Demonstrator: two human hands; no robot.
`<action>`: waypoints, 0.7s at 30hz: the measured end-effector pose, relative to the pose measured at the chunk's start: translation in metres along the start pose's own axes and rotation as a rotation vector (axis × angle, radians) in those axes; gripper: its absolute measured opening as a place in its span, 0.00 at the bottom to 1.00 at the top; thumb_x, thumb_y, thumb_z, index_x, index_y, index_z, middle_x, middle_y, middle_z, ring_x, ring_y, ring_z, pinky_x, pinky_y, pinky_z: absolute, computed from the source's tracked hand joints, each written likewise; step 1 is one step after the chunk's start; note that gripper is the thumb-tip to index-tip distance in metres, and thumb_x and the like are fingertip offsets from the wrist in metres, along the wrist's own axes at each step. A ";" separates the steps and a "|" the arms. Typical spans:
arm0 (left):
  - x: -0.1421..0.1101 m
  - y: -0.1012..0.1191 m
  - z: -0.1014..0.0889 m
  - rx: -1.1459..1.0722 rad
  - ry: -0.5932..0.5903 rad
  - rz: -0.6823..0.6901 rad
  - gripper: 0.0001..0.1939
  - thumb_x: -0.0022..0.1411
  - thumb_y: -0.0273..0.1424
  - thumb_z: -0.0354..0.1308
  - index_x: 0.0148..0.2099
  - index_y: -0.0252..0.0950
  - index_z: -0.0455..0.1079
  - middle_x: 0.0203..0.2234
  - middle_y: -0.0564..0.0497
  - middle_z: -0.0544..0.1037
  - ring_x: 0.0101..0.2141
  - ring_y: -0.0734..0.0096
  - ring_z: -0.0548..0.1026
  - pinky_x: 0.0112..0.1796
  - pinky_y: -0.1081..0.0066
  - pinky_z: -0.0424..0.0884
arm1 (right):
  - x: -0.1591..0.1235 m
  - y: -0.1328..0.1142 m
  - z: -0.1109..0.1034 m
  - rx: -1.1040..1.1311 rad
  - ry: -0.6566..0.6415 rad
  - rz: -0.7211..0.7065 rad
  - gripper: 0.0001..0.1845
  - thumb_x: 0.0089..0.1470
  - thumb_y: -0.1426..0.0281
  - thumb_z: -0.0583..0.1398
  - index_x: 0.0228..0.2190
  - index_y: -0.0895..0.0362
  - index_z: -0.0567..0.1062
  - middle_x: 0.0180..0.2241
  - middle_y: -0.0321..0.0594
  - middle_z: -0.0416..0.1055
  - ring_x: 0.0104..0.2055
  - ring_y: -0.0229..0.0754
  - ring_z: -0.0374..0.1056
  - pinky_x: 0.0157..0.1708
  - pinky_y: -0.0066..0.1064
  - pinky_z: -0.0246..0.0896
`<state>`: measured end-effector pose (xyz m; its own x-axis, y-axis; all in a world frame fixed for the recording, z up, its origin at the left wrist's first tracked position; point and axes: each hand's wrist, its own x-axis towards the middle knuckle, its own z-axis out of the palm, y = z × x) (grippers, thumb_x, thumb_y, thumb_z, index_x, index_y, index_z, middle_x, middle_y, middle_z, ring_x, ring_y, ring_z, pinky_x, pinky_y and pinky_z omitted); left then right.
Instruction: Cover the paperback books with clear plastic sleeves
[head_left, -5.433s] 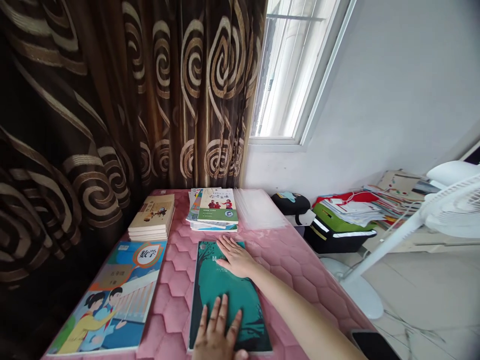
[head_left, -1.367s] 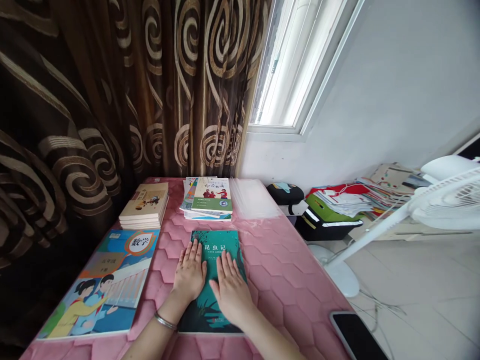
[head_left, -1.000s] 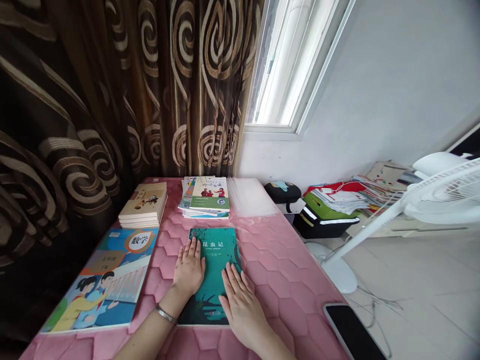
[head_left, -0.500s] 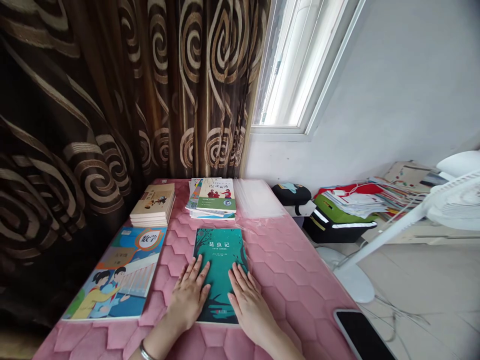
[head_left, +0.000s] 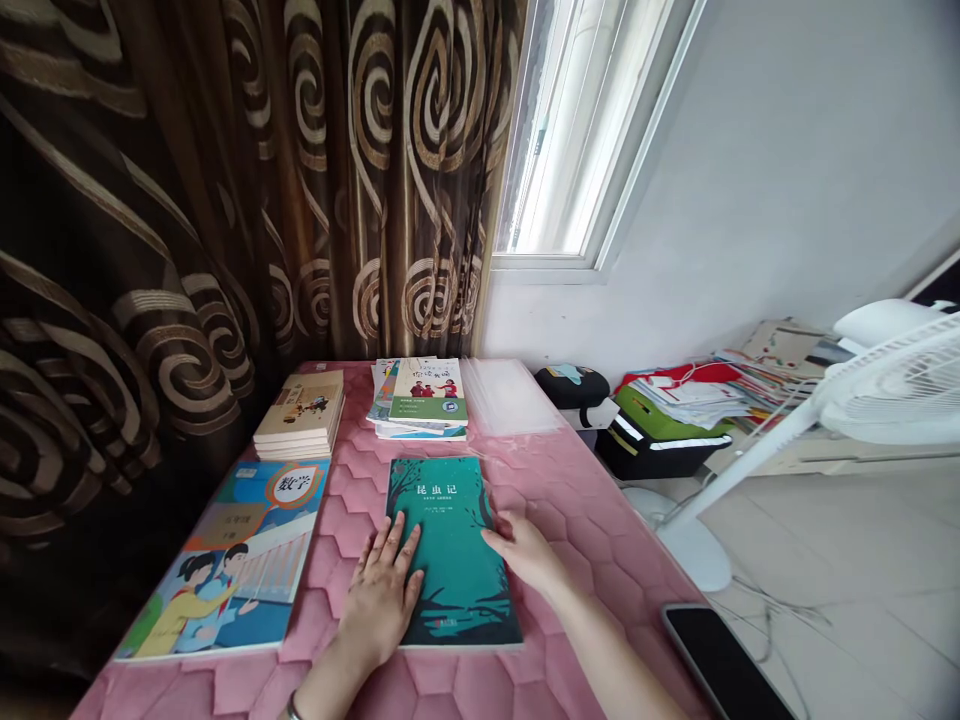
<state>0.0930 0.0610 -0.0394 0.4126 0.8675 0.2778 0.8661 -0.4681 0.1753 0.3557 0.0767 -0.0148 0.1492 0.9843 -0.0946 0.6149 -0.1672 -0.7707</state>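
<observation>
Phone (head_left: 724,655) lies by right edge of pink quilted cover (head_left: 559,640), near end. Left hand (head_left: 377,600) flat on left side of teal book (head_left: 461,570), fingers released and spread. Right hand (head_left: 529,550) at book's right edge, thumb by cover edge, fingers loosely bent; cannot tell if they pinch it. Teal book is flat in near half of quilted cover, between blue book (head_left: 225,570) along left edge and the right edge. Looks softbound: probably light to moderate, bendy, smooth and a bit slippery; corners likely crease easily. Best hold likely mid side edge, thumb on top, fingers underneath, soft padding probably giving some room. Farther: tan book stack (head_left: 300,410) toward far left corner, mixed book stack (head_left: 424,395) by far edge, clear sheets (head_left: 510,395) toward far right corner.
</observation>
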 end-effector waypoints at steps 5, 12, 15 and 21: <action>0.000 0.000 0.002 -0.001 0.033 0.022 0.27 0.69 0.38 0.45 0.68 0.48 0.50 0.67 0.52 0.52 0.65 0.60 0.52 0.61 0.55 0.56 | 0.006 -0.003 0.002 0.038 -0.073 0.073 0.15 0.51 0.59 0.59 0.34 0.57 0.76 0.34 0.41 0.78 0.38 0.47 0.73 0.36 0.31 0.62; 0.000 -0.001 0.000 -0.009 0.036 0.027 0.27 0.69 0.38 0.45 0.68 0.47 0.50 0.67 0.51 0.52 0.65 0.60 0.52 0.61 0.54 0.57 | 0.017 -0.011 0.001 -0.046 -0.118 0.108 0.17 0.53 0.57 0.58 0.23 0.57 0.74 0.23 0.38 0.73 0.30 0.44 0.70 0.29 0.28 0.56; 0.000 0.000 -0.001 -0.011 0.021 0.020 0.27 0.69 0.38 0.44 0.68 0.47 0.50 0.67 0.51 0.51 0.65 0.60 0.52 0.61 0.54 0.57 | 0.019 -0.013 0.001 -0.063 -0.118 0.131 0.18 0.52 0.55 0.58 0.22 0.56 0.74 0.22 0.38 0.73 0.30 0.44 0.70 0.29 0.28 0.56; 0.000 0.000 -0.003 -0.019 0.003 0.011 0.27 0.69 0.38 0.44 0.68 0.48 0.49 0.67 0.52 0.51 0.65 0.61 0.51 0.61 0.54 0.56 | 0.015 -0.018 0.002 -0.102 -0.067 0.164 0.18 0.53 0.54 0.57 0.26 0.55 0.75 0.26 0.39 0.75 0.34 0.46 0.71 0.31 0.29 0.57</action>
<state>0.0924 0.0603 -0.0365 0.4210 0.8619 0.2827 0.8559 -0.4807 0.1906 0.3453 0.0943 -0.0040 0.2042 0.9444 -0.2575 0.6624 -0.3270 -0.6740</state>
